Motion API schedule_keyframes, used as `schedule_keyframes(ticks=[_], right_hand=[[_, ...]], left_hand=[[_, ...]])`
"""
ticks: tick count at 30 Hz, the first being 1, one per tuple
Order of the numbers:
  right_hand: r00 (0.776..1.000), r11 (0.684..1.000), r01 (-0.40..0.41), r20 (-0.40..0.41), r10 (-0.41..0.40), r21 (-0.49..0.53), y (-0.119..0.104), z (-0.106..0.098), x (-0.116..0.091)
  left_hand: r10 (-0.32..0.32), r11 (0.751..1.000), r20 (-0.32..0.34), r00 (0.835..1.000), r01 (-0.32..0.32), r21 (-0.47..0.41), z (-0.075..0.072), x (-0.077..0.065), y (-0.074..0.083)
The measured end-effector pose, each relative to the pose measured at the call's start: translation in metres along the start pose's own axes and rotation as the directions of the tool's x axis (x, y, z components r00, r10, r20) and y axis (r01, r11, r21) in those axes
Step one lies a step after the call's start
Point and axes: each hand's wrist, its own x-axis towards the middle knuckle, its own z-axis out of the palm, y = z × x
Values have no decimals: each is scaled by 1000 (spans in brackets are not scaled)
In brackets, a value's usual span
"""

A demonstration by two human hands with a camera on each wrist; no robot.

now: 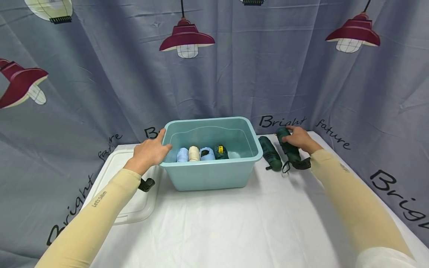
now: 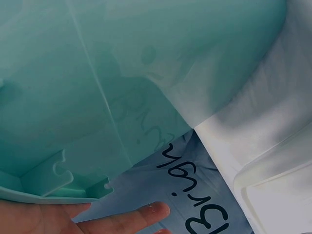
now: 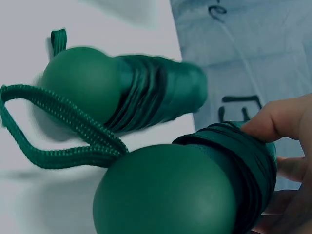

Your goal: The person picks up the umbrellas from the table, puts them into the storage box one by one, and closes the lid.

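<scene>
My right hand [image 1: 300, 139] grips a dark green folded umbrella [image 1: 291, 152] by its far end, thumb on one side and fingers on the other. Its rounded green handle [image 3: 165, 195] and cord loop point back toward me. Beside it on the table lies a second dark green folded umbrella [image 1: 270, 153]. At the left rim of a teal plastic bin [image 1: 207, 176] rests my left hand [image 1: 147, 154], thumb over the inside and fingers outstretched along the outer side. Inside the bin stand rolled bundles: a light blue one [image 1: 182, 155], a cream one [image 1: 193, 153], another light blue one [image 1: 206, 153] and a dark green one [image 1: 221, 152].
A whitish translucent lid [image 1: 134, 208] lies on the table left of the bin, partly under my left arm. White cloth covers the table [image 1: 214, 227]. Close behind the bin and umbrellas hangs a grey-blue curtain [image 1: 234, 82] printed with lamps and lettering.
</scene>
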Motion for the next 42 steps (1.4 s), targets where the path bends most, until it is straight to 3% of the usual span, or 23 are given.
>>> schedule_keyframes(ticks=[8,16,42], right_hand=[[998,997,61,-22,-62,-46,-24,-10,-12],[991,992,122,-43,-123,-37,-60,-18,-25],[976,972,217,40,-214,-91,-144,-26,-57]], left_hand=[[-4,1000,10,1000,4,-2,2,-1,0],[5,1000,-19,1000,-4,3,-6,2,-1],[3,1000,2,1000,-3,-6,-3,1,-2]])
